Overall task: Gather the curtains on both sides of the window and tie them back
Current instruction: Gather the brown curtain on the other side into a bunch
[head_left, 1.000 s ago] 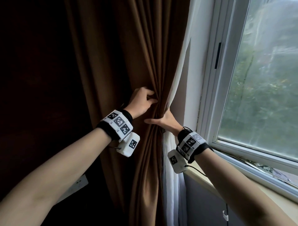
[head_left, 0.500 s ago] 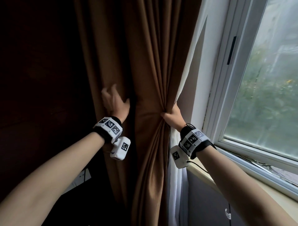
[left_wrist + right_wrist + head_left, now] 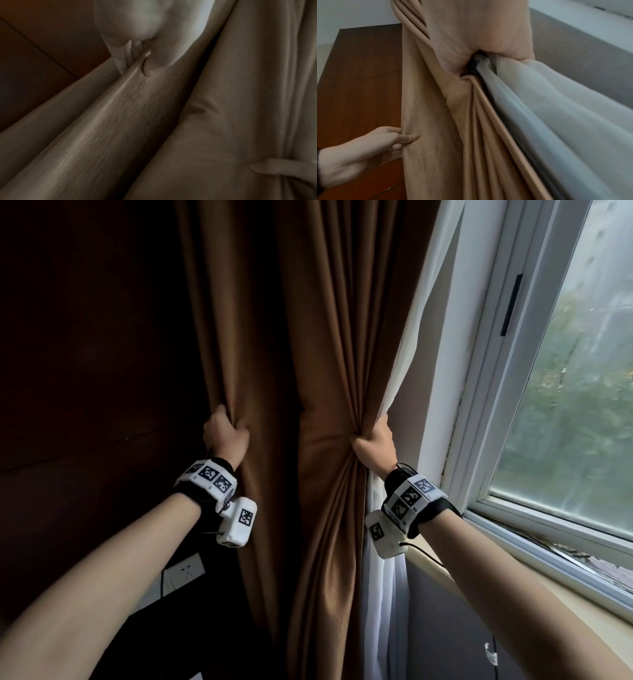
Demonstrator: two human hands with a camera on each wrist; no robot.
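Left hand (image 3: 224, 436) now pinches brown curtain (image 3: 318, 337) outer edge, centre-left; right hand (image 3: 375, 445) clamps gathered folds. Soft, heavy; bunch mid-height.

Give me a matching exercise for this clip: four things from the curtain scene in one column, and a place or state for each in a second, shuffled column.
Column one:
1. left hand
2. right hand
3. white sheer curtain
4. wall socket

Column two:
A. hangs between the brown curtain and the window frame
B. grips the bunched folds at the curtain's window side
C. sits low on the dark wall, under the left forearm
D. pinches the curtain's outer edge, by the dark wall

Pairs: 1-D, 2-B, 3-A, 4-C
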